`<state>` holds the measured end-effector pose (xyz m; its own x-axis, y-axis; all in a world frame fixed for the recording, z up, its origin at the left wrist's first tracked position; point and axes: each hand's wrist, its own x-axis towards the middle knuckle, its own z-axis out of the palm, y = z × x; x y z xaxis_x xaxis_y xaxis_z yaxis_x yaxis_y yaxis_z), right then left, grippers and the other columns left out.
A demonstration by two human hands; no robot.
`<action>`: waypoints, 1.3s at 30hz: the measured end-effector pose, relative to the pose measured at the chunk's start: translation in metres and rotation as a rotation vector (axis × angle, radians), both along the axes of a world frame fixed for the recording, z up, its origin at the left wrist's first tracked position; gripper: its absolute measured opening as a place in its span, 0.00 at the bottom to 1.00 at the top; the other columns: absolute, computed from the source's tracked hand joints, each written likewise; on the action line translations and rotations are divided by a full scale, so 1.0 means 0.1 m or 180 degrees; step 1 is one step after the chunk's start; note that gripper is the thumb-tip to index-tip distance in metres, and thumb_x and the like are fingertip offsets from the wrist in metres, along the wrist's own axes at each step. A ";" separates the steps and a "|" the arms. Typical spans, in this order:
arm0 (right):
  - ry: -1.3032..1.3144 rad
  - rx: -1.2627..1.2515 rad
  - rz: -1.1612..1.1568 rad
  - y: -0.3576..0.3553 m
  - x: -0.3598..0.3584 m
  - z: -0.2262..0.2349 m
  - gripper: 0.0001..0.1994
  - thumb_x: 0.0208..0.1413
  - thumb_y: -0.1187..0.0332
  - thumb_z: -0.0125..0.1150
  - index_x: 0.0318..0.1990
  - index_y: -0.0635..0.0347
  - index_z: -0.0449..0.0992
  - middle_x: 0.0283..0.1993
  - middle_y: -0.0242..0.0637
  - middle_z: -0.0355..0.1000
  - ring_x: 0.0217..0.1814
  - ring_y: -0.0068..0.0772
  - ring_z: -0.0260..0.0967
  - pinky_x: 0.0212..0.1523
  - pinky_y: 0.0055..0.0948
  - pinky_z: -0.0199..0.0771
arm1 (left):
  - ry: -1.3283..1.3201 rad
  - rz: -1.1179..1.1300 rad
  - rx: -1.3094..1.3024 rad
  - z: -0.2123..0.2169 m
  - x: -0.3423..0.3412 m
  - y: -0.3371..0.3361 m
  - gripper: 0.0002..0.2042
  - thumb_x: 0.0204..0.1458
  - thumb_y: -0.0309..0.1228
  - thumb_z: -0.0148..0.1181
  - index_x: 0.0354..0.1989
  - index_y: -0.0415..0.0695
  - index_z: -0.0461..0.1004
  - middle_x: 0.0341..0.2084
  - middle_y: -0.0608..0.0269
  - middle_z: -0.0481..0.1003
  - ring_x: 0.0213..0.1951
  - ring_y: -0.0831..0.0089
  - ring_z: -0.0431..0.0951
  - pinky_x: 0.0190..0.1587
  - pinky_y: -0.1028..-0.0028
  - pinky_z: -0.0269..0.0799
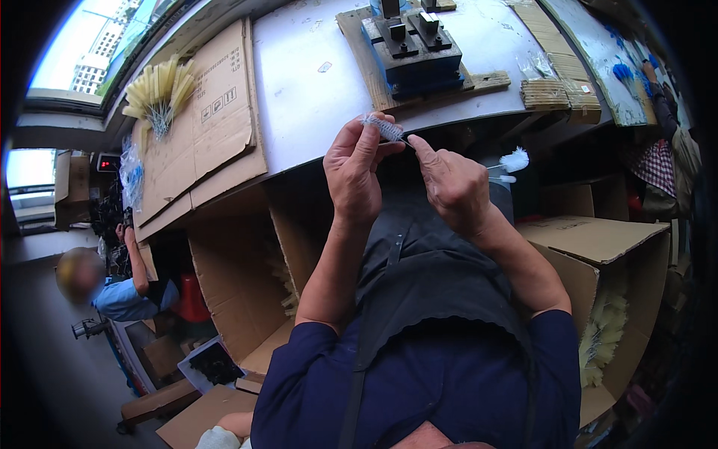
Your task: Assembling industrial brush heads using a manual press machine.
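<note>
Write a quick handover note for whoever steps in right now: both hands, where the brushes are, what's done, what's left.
Left hand: grip shut on the small bristle brush, held above the lap.
Right hand: fingers pinch the brush's wire end; a white tufted brush sticks out behind it.
Bundle of yellow brushes lies on cardboard at the bench's far left; more sit in the open box at right.
Blue metal jig stands on the bench.
Done: cannot tell.
Left: the brush in hand.

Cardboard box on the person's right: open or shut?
Open. The cardboard box has its top flap folded back, and pale yellow brushes show inside through the open side.
</note>
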<state>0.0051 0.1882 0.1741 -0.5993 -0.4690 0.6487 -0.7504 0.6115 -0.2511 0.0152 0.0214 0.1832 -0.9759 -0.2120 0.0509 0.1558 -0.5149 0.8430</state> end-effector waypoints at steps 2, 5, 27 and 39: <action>-0.0068 -0.0083 0.0008 0.02 0.01 -0.01 0.20 0.53 0.78 0.62 0.55 0.68 0.75 0.21 0.37 0.66 0.21 0.33 0.68 0.20 0.29 0.70 | 0.0150 -0.0018 -0.0052 0.02 0.03 0.02 0.11 0.65 0.32 0.54 0.49 0.37 0.74 0.44 0.55 0.78 0.44 0.70 0.80 0.44 0.70 0.80; -0.0194 -0.0409 0.0082 0.03 -0.01 -0.07 0.15 0.55 0.78 0.61 0.51 0.67 0.76 0.22 0.39 0.68 0.21 0.35 0.70 0.21 0.29 0.70 | 0.0245 -0.0165 0.0100 0.04 0.06 0.06 0.11 0.65 0.32 0.53 0.47 0.38 0.73 0.45 0.54 0.77 0.44 0.68 0.80 0.44 0.69 0.79; -0.4426 -0.1892 0.1167 0.18 -0.08 0.15 0.14 0.67 0.65 0.53 0.33 0.65 0.78 0.22 0.27 0.66 0.24 0.14 0.59 0.25 0.18 0.57 | -0.0371 0.0059 -0.0552 0.01 -0.07 0.22 0.09 0.58 0.31 0.64 0.37 0.36 0.77 0.25 0.63 0.77 0.26 0.79 0.77 0.30 0.80 0.73; -0.5580 -0.2552 0.1608 0.22 -0.26 0.07 0.17 0.69 0.58 0.51 0.32 0.62 0.73 0.16 0.20 0.56 0.15 0.10 0.46 0.17 0.17 0.41 | -0.0175 0.0648 -0.1503 0.12 -0.19 0.35 0.11 0.56 0.29 0.67 0.26 0.39 0.72 0.18 0.68 0.74 0.19 0.87 0.71 0.20 0.84 0.65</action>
<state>-0.0205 0.2107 0.1813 -0.6306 -0.7230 -0.2822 0.5374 -0.1444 -0.8309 -0.0037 0.0560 0.1951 -0.9212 -0.3643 0.1368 0.1623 -0.0402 0.9859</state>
